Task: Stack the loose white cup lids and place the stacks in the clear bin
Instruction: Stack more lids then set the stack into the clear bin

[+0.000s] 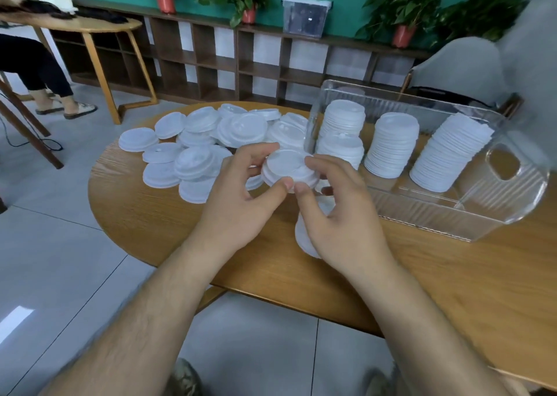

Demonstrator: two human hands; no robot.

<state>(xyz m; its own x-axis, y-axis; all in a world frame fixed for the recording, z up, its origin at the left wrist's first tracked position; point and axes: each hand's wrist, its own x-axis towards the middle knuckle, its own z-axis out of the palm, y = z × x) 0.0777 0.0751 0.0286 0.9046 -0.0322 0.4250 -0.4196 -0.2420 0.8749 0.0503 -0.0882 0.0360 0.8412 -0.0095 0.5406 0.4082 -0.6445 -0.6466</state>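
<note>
Partway done. Pinching short lid stack (pixel 286 168) between left hand (pixel 241 193) and right hand (pixel 340 218), centre. Four binned stacks (pixel 391 145) inside clear bin (pixel 422 215), 2 o'clock. Many loose lids (pixel 193 145) left, 11 o'clock.

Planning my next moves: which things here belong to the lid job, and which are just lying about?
Job: held lid stack, left hand, right hand, loose lids, clear bin, binned stacks.
Lying about: potted plants, lidded box on shelf, grey chair, side table.
</note>
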